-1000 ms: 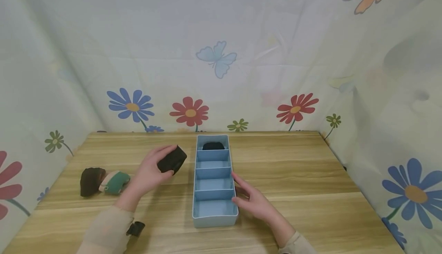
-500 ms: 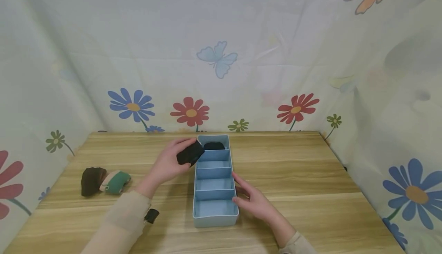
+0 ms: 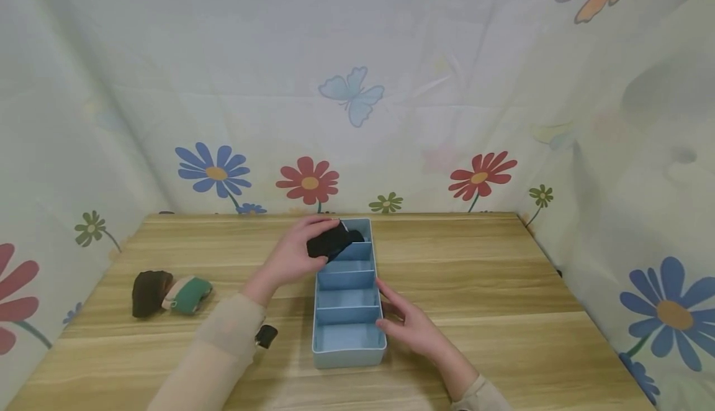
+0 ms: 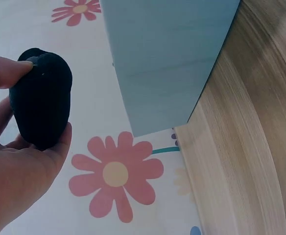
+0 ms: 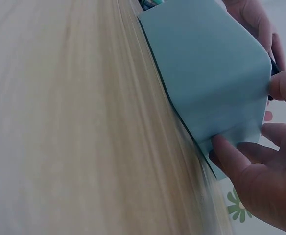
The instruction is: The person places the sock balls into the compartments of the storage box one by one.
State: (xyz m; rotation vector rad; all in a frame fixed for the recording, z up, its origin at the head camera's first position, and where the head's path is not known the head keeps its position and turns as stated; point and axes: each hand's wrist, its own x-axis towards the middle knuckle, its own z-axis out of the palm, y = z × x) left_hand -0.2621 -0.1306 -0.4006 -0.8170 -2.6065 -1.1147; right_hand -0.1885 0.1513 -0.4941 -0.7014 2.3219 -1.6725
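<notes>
My left hand pinches a rolled-up black sock bundle, thumb on one side and fingers on the other. The bundle looks soft and rounded in the left wrist view. It overlaps the left rim of a long light-blue divided box, near the far compartments. Behind it, a second black bundle lies in the farthest compartment, partly covered from sight. My right hand rests along the box's right side; in the right wrist view its fingertips touch the outer wall, with the thumb near the rim.
At the left of the wooden table lie a dark brown rolled bundle and a teal and pink one, side by side. A flower-printed cloth hangs behind and at both sides. The nearer box compartments hold nothing.
My left hand has carried the black sock bundle to the right, from above the table to over the box's far left rim. The right hand and the box have stayed in place.
</notes>
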